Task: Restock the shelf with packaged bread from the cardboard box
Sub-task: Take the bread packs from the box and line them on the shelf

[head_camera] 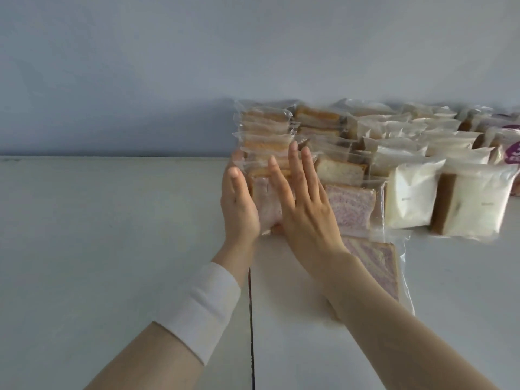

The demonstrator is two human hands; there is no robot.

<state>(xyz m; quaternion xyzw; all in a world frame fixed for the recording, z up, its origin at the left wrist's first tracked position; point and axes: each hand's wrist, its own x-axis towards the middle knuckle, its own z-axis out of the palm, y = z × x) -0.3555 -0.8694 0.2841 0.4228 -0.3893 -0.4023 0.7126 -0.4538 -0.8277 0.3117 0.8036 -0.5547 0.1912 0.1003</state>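
Note:
Rows of packaged bread (405, 153) in clear wrap stand on the white shelf (112, 235) against the wall. At the front of the leftmost row stands one pack of pinkish sliced bread (267, 204), pressed between my two hands. My left hand (239, 204) lies flat against its left side. My right hand (304, 204) covers its front face with straight fingers, thumb under the pack's lower edge. Another purple-swirl pack (377, 266) lies flat on the shelf, partly under my right forearm. The cardboard box is out of view.
White-wrapped packs (408, 198) and a brown-crusted pack (472, 204) front the rows to the right; purple-labelled packs (510, 153) sit at the far right edge. A dark seam (251, 319) runs down the shelf between my arms. The wall (197, 66) is plain.

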